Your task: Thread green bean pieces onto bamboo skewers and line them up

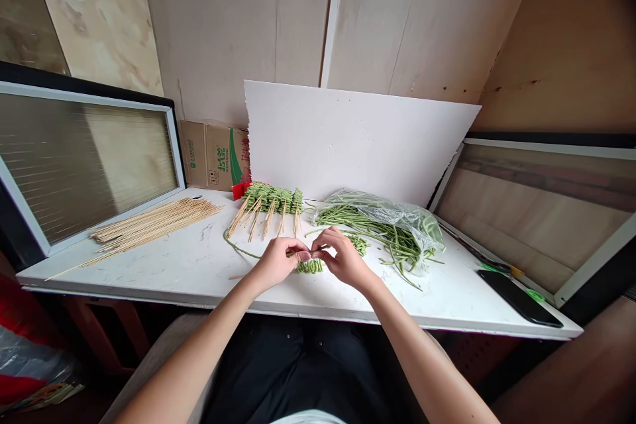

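Observation:
My left hand (pixel 277 260) and my right hand (pixel 342 257) meet over the white table (pixel 189 265), both with fingers pinched. Between them they hold a thin bamboo skewer with a long green bean coiled on it (pixel 310 266); the coil hangs just below the fingers. A loose bean strand (pixel 238 248) trails off to the left. Behind the hands lies a row of finished bean skewers (pixel 271 202). To the right, an opened plastic bag of long green beans (pixel 392 225) spills onto the table.
A pile of bare bamboo skewers (pixel 149 225) lies at the left. A cardboard box (pixel 213 156) and a white foam board (pixel 348 139) stand against the wall. A black phone (pixel 519 298) rests at the right edge, beside framed glass panels (pixel 541 212).

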Available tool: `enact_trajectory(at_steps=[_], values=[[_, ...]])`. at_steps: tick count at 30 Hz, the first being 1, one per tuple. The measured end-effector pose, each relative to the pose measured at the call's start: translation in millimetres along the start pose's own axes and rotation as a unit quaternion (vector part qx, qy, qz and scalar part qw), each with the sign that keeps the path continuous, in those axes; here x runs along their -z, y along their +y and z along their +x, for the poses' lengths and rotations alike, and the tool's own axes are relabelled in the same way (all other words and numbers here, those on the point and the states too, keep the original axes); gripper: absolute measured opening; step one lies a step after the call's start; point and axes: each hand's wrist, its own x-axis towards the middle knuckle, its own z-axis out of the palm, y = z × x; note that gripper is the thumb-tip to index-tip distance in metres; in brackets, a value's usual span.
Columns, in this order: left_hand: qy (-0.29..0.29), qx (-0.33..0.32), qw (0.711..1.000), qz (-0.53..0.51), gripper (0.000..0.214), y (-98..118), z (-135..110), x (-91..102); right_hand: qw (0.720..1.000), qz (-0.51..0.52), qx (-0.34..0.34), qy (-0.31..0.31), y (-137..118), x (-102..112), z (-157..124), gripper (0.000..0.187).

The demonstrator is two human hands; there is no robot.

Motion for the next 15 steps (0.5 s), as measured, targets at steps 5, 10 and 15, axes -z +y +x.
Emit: enact_trajectory(at_steps=[5, 10, 15], values=[[-0.003, -0.028, 0.999, -0.040, 0.017, 2.7, 0.6, -2.8, 0.997, 0.037, -0.001, 0.067, -5.5, -13.5, -1.4, 0.019], [-0.006, -0.046, 0.991, -0.122, 0.022, 0.2, 3.9, -1.2, 0.979, 0.146, -0.023, 0.142, -2.2, -17.1, 0.2, 0.021], [0.029, -0.018, 0.987, -0.160, 0.040, -5.3, 8.8, 9.2, 0.974, 0.150, -0.090, 0.143, 24.6, 6.1, 1.9, 0.036]])
